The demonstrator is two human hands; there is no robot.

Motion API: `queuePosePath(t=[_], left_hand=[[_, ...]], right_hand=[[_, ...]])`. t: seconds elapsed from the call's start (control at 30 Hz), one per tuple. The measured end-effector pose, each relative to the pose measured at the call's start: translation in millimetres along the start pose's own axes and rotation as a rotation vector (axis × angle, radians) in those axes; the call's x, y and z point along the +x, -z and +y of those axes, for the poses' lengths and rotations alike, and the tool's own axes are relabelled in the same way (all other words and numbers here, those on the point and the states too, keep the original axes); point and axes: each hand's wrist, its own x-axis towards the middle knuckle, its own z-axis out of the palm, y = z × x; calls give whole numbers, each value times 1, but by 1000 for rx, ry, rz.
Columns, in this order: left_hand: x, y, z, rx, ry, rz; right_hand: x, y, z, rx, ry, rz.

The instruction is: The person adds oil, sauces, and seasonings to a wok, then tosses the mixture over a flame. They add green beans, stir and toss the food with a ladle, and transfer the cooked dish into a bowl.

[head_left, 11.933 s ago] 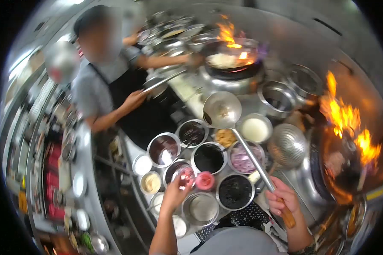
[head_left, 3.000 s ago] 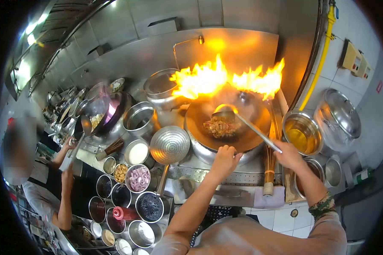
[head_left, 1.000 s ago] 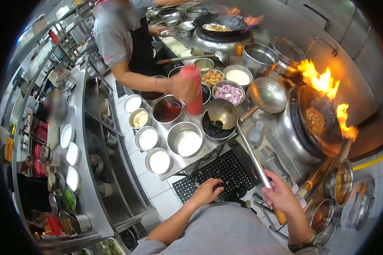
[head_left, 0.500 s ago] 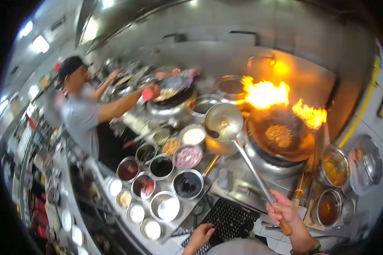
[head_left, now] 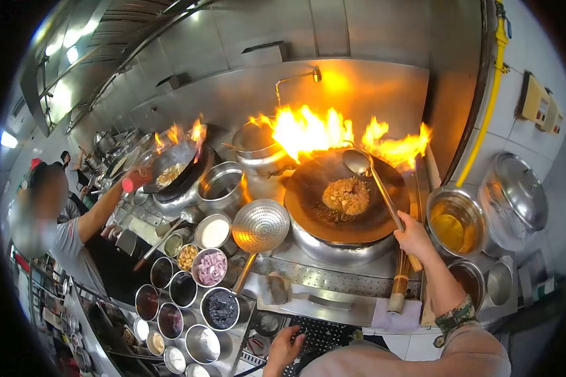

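**Ladle (head_left: 357,162) swings over the wok (head_left: 305,201)**

The big change is the ladle. Half a second ago its bowl hung to the left of the wok, and a second ago it was down at a pot of dark stuff (head_left: 222,308). Now it is up at the far side of the wok, close to the tall flames (head_left: 311,133). I can't tell if it touches the metal or hangs just above it, and I can't see what is in it.

The food (head_left: 346,196) sits in the wok in one brown heap, just below the bowl. So the ladle now looks near enough to work on the food — a moment ago it wasn't.

The right hand (head_left: 414,237) has its fingers closed around the ladle's handle. The left hand (head_left: 285,350) is low, near the person's body, with its fingers half bent and loose — nothing shows in it. It is well apart from the wok, so the right hand seems to be doing all the work.

A co-worker (head_left: 75,245) has changed place too: the red bottle (head_left: 127,184), over the pots a second ago, is now up by a second wok (head_left: 185,174).
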Motion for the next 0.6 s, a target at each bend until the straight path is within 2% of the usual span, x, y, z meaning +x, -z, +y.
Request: queuePosePath(t=[0.07, 0.13, 0.23, 0.37, 0.43, 0.53, 0.6], left_hand=[[12, -2, 24, 29, -64, -11], [19, -5, 46, 35, -98, 0], [26, 1, 67, 30, -124, -43], [50, 8, 83, -11, -207, -98], [71, 22, 102, -12, -266, -110], [101, 35, 116, -44, -371, -91], [119, 50, 132, -29, -449, -56]], right_hand=[[14, 3, 12, 110, -69, -102], [1, 20, -12, 292, -197, -281], [-17, 28, 1, 509, -272, -402], [-15, 42, -3, 420, -294, -376], [-14, 31, -3, 104, -108, -206], [-15, 26, -16, 131, -141, -227], [-20, 28, -27, 414, -259, -365]])
